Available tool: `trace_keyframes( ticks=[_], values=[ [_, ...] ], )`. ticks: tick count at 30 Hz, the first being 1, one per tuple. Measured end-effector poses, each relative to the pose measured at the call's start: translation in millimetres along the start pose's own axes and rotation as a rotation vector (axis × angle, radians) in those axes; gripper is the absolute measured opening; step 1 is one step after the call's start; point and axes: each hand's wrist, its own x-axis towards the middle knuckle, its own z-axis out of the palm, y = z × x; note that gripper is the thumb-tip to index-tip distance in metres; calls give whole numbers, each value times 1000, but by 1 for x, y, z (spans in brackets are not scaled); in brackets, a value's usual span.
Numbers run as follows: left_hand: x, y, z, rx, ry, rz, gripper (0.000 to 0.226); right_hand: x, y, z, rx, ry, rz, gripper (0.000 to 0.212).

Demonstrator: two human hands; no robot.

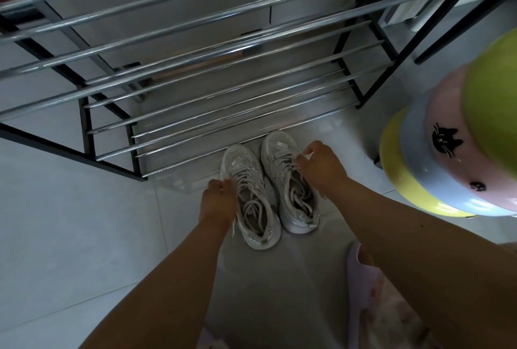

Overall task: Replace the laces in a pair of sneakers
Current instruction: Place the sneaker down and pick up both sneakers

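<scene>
Chrome bars of the shoe rack (195,74) run just beyond the two sneakers, which sit side by side on the floor tiles (70,222). I see my left hand (216,203) pinching the left sneaker (251,200) laces, my right hand (321,164) seemingly gripping the right sneaker (291,180) laces. Stacked stools (447,152) crowd the rack's right side; a pink slipper (363,292) lies nearer me.

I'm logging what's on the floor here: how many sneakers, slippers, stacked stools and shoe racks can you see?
Sneakers: 2, left sneaker, right sneaker
Slippers: 1
Stacked stools: 4 colour layers visible
Shoe racks: 1
Total: 8
</scene>
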Motion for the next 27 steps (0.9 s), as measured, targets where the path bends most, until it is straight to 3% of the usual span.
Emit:
trace_keyframes(
  ticks=[2,5,6,8,11,13,16,22,25,27],
  values=[
    [8,-1,5,-65,4,-109,54,8,2,3,48,-50,128,44],
    [45,-34,25,-276,-84,-314,110,22,2,9,96,-147,339,65],
    [49,-41,29,-336,-120,-356,119,24,0,11,125,-177,408,75],
    [31,-25,23,-459,-217,-410,96,25,-1,15,232,-235,528,90],
    [18,-9,24,-578,-356,-401,59,26,17,23,480,-356,559,112],
    [22,-10,29,-640,-386,-393,54,21,21,24,576,-390,578,100],
    [28,-12,34,-706,-419,-407,54,18,23,21,673,-427,563,65],
    [29,-15,39,-740,-446,-414,54,18,29,30,608,-384,604,62],
    [34,-23,42,-756,-440,-442,63,15,27,37,660,-404,631,71],
    [37,-27,45,-741,-439,-449,89,17,37,43,628,-391,619,98]
  ],
)
